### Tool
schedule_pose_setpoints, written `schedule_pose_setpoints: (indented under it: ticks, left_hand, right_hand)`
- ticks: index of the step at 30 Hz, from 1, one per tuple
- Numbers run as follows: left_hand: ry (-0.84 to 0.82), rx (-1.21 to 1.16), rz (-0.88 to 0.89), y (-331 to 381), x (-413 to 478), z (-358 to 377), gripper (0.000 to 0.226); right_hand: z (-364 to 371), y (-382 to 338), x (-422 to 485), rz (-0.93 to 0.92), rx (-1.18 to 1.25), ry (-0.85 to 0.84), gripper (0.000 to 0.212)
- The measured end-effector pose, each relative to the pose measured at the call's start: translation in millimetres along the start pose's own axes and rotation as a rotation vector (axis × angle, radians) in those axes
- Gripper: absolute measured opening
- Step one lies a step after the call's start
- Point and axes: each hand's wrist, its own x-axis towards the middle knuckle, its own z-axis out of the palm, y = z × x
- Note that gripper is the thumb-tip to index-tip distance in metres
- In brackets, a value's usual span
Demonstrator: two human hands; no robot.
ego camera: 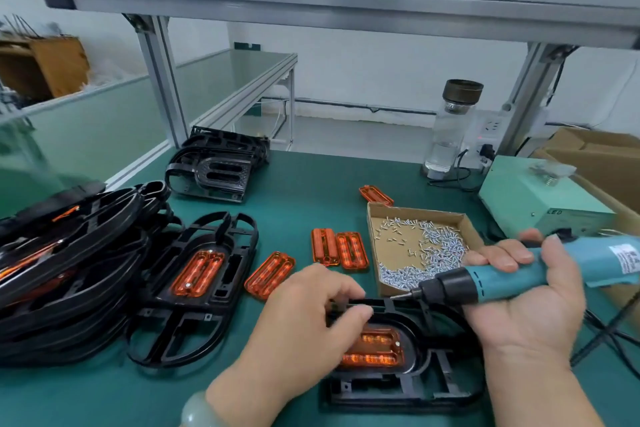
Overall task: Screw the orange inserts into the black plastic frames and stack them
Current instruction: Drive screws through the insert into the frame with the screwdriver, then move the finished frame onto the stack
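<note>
A: Step status?
B: Driving screws, by the look of it. The orange insert (374, 347) sits in the black frame (405, 392), lower centre of the picture. One screw head shows at its right end; the left end is hidden under the left hand (311, 315).
A: Hands?
B: The left hand's fingers curl over the frame's top edge, pinning it to the green mat (304, 177). The right hand (530, 291) is wrapped round the blue screwdriver (540, 274), lower right, bit pointing left, tip just above the frame's top rim and near the left fingertips. Whether the bit carries a screw: cannot tell.
A: Advice?
B: Tip the driver upright over the hole before triggering; at this slant it would likely cam out. Left fingers clear of the bit, frame pressed flat.
A: Then?
B: The stack (69, 270) is at the left edge, well apart from both hands. The screw box (422, 246) is just above the right hand; loose inserts (270, 274) lie centre.
</note>
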Motion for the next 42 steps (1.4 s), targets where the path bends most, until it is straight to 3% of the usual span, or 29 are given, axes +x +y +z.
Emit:
schedule_pose_setpoints:
  ticks: [3,6,9,12,16,20,26,30,35,42]
  left_hand:
    - [-0.241,0.125,0.141,16.0,1.0,10.7,0.043]
    - [-0.441,0.289,0.129,23.5,2.1,19.4,0.054]
    - [-0.488,0.425,0.140,26.2,2.5,21.0,0.055]
    - [-0.483,0.409,0.129,26.3,-0.2,18.2,0.056]
    - [-0.403,0.370,0.065,23.0,-11.0,2.5,0.058]
    - [-0.160,0.400,0.009,13.5,-14.1,-30.6,0.069]
    - [0.142,0.577,-0.281,0.0,9.0,-69.6,0.081]
    - [0.122,0.761,-0.471,-14.5,23.7,-71.8,0.080]
    - [0.044,0.817,-0.621,-27.9,38.0,-64.8,0.076]
    - [0.111,0.787,-0.659,-47.6,41.1,-61.4,0.063]
  right_hand:
    - [-0.6,-0.4,1.5,-0.008,0.010,0.008,0.033]
    - [-2.0,-0.1,2.9,-0.008,0.024,0.017,0.036]
    - [-2.2,0.8,2.3,0.006,0.030,0.034,0.036]
    - [-1.6,1.1,1.7,-0.004,0.036,0.053,0.034]
    - [-1.3,-1.6,0.1,-0.017,0.057,0.039,0.027]
    - [-1.5,-6.0,-0.2,-0.037,0.079,0.039,0.026]
    - [-0.4,-2.3,-1.5,-0.018,0.080,0.054,0.023]
    - [0.6,0.5,-2.1,0.008,0.070,0.066,0.024]
    - [1.3,4.2,-3.6,0.044,0.055,0.066,0.025]
    - [1.0,6.8,-4.3,0.078,0.042,0.069,0.026]
